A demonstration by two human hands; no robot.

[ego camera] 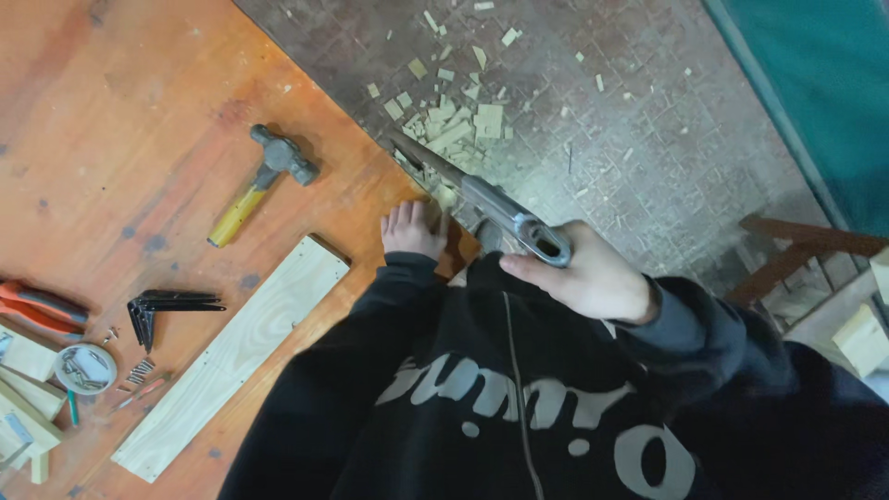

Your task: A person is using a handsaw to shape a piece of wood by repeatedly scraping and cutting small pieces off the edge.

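A: Where was the handsaw?

B: At the table edge, near the middle of the view. Its blade ran toward ten o'clock from the grey handle, out over a small wood piece at the table's corner. The right hand was wrapped around the handle, fingers curled tight through the grip opening, thumb side pointing to nine o'clock.

A: And the other hand?

B: The left hand lay flat on the table just at eight o'clock of the blade, fingers together and extended toward twelve, pressing by the wood piece. The blade passed just beside its fingertips; whether it touched them, I couldn't tell.

A: What lay around?

B: Wood chips were heaped on the floor at twelve o'clock of the saw. On the table, a yellow-handled hammer sat at nine o'clock, a pale plank at seven, then black brackets, loose screws, a round tin and red-handled pliers well off toward eight.
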